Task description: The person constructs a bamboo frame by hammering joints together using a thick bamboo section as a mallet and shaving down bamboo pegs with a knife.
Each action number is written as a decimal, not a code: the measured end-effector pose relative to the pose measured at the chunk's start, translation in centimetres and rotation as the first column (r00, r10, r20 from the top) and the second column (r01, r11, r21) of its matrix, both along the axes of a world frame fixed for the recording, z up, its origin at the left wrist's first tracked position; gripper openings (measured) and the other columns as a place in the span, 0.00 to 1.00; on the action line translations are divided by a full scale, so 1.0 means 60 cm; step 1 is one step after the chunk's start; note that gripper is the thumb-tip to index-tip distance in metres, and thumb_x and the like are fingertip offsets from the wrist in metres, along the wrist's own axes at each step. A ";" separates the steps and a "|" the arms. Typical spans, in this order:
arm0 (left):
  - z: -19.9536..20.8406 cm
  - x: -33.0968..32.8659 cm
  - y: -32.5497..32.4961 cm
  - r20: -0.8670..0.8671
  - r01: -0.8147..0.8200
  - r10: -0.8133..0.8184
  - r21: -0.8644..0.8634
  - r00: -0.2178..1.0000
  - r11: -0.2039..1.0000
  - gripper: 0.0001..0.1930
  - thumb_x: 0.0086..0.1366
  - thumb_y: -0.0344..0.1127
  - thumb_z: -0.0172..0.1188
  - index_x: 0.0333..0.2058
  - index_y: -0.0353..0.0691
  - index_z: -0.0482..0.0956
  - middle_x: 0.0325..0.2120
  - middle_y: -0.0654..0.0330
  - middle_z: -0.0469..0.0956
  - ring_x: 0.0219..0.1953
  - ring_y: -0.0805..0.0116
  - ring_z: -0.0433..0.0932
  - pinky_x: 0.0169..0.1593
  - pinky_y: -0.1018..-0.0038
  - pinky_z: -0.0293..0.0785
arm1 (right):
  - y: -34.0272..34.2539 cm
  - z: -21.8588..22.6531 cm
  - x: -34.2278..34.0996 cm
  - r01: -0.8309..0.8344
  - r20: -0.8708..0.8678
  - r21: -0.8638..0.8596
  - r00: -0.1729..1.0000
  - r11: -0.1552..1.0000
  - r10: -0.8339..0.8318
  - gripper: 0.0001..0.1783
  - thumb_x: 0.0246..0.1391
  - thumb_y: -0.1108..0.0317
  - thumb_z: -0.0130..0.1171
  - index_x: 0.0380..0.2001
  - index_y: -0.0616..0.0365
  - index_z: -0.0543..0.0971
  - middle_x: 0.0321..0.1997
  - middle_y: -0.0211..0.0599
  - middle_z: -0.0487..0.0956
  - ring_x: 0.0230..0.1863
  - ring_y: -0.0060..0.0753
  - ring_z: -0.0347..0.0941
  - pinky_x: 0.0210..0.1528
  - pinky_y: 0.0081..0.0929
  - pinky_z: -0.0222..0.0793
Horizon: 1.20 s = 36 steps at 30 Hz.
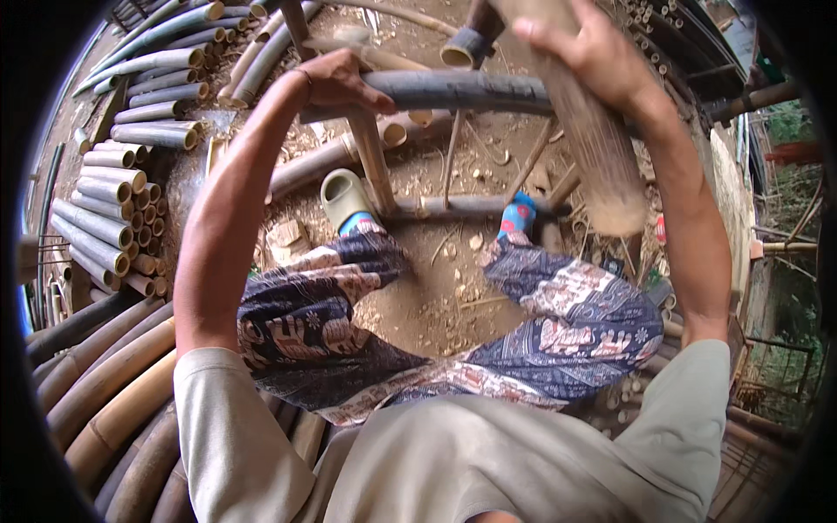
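Note:
A dark bamboo pole (466, 90) lies crosswise in front of me on a wooden frame. My left hand (338, 80) is closed around its left part, thumb on the near side and some fingers hidden. A thick, club-like length of wood (588, 139), smeared by motion, slants down across the pole's right end. My right hand (597, 57) grips this wood near its top, with the thumb lying over it. Its rounded lower end hangs above the ground on the right. Whether the wood touches the pole I cannot tell.
Cut bamboo tubes (109, 209) are stacked at the left, with long bamboo poles (113, 383) below them. A low crossbar (445, 207) of the frame runs near my feet, one in a green clog (344, 199), the other in a blue sock (518, 214). Wood chips litter the dirt.

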State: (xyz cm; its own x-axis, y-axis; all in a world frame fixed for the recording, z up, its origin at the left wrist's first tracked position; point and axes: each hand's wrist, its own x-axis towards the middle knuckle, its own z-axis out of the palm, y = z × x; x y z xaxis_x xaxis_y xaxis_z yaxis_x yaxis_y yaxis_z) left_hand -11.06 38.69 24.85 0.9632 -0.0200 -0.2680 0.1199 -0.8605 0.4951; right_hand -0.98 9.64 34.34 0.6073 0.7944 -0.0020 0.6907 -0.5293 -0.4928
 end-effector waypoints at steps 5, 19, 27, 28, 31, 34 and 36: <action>-0.009 -0.012 -0.006 0.071 0.012 -0.003 -0.127 0.997 0.992 0.36 0.38 0.60 0.74 0.37 0.32 0.84 0.27 0.55 0.82 0.31 0.66 0.81 0.38 0.71 0.76 | -0.018 -0.055 -0.006 -0.021 0.029 -0.084 0.999 0.996 0.023 0.53 0.45 0.41 0.60 0.67 0.62 0.54 0.63 0.57 0.65 0.64 0.48 0.63 0.65 0.37 0.56; -0.008 -0.040 -0.050 0.293 -0.001 -0.089 0.294 0.952 0.956 0.30 0.39 0.50 0.73 0.42 0.44 0.81 0.31 0.51 0.82 0.36 0.51 0.81 0.44 0.61 0.77 | -0.185 0.004 0.041 0.176 0.131 -0.152 0.979 0.973 -0.157 0.55 0.44 0.41 0.63 0.67 0.61 0.52 0.67 0.55 0.61 0.67 0.47 0.59 0.68 0.34 0.53; -0.025 -0.043 -0.048 0.241 -0.032 -0.015 0.193 0.970 0.981 0.25 0.40 0.43 0.71 0.40 0.43 0.81 0.31 0.52 0.82 0.36 0.53 0.81 0.43 0.62 0.76 | -0.203 -0.066 0.061 0.183 0.123 -0.149 0.978 0.972 -0.166 0.53 0.43 0.43 0.63 0.65 0.67 0.56 0.61 0.61 0.67 0.59 0.49 0.69 0.62 0.38 0.61; -0.011 -0.042 -0.055 0.149 -0.022 -0.028 0.322 0.988 0.947 0.25 0.39 0.43 0.72 0.40 0.44 0.81 0.32 0.52 0.82 0.36 0.53 0.81 0.43 0.62 0.76 | -0.185 -0.037 0.050 0.171 0.051 -0.160 0.985 0.972 -0.165 0.54 0.43 0.42 0.62 0.66 0.65 0.54 0.61 0.60 0.67 0.60 0.49 0.68 0.63 0.38 0.60; -0.018 -0.046 -0.048 0.242 -0.041 -0.033 0.296 0.970 0.954 0.25 0.40 0.43 0.72 0.40 0.43 0.81 0.31 0.51 0.82 0.36 0.52 0.81 0.42 0.61 0.76 | -0.182 -0.008 0.043 0.183 0.090 -0.001 0.979 0.983 -0.182 0.56 0.43 0.39 0.61 0.68 0.58 0.51 0.63 0.61 0.65 0.61 0.53 0.66 0.65 0.41 0.58; -0.016 -0.043 -0.039 0.258 -0.063 -0.008 0.264 0.966 0.963 0.25 0.40 0.44 0.72 0.40 0.44 0.81 0.32 0.51 0.82 0.38 0.52 0.81 0.44 0.61 0.76 | -0.180 -0.009 0.020 0.187 0.144 -0.027 0.973 0.982 -0.181 0.56 0.43 0.39 0.61 0.69 0.54 0.51 0.63 0.60 0.64 0.62 0.54 0.65 0.65 0.42 0.57; -0.025 -0.052 -0.042 0.265 -0.037 -0.044 0.293 0.963 0.956 0.24 0.42 0.42 0.70 0.41 0.44 0.80 0.31 0.50 0.82 0.38 0.51 0.81 0.43 0.61 0.76 | -0.203 -0.055 0.030 0.146 0.081 -0.201 0.988 0.969 -0.132 0.55 0.43 0.40 0.61 0.69 0.49 0.49 0.60 0.62 0.68 0.62 0.57 0.64 0.65 0.44 0.58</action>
